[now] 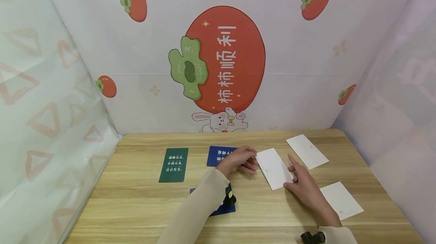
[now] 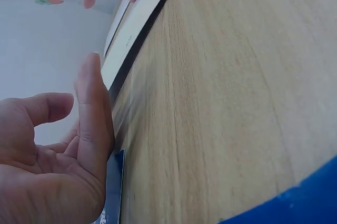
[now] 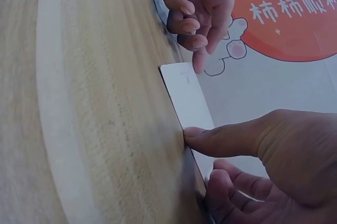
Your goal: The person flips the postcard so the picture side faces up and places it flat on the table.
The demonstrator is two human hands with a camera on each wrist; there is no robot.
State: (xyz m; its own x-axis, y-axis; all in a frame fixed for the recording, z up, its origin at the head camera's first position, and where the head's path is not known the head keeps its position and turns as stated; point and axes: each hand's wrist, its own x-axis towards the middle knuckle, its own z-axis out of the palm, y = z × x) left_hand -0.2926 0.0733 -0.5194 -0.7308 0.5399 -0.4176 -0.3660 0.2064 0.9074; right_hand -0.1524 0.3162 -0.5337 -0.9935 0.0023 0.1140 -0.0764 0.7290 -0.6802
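Note:
A white card [image 1: 272, 168] lies at a slant right of the table's middle, between the two hands. My right hand [image 1: 304, 189] holds it at its near right corner; in the right wrist view the thumb [image 3: 200, 133] presses on the card's edge and the other fingers curl at its end. My left hand [image 1: 240, 160] hovers by the card's far left corner, fingers loosely bent and nothing in them. Partly hidden behind that hand is a blue card [image 1: 215, 156] with white writing. Another blue card [image 1: 225, 210] shows from under the left forearm.
A green card [image 1: 173, 165] with white writing lies on the left of the wooden table [image 1: 136, 206]. Two more white cards lie on the right, a far one [image 1: 306, 151] and a near one [image 1: 342, 200] beside the right wrist. Printed cloth [image 1: 289, 85] walls the table's back.

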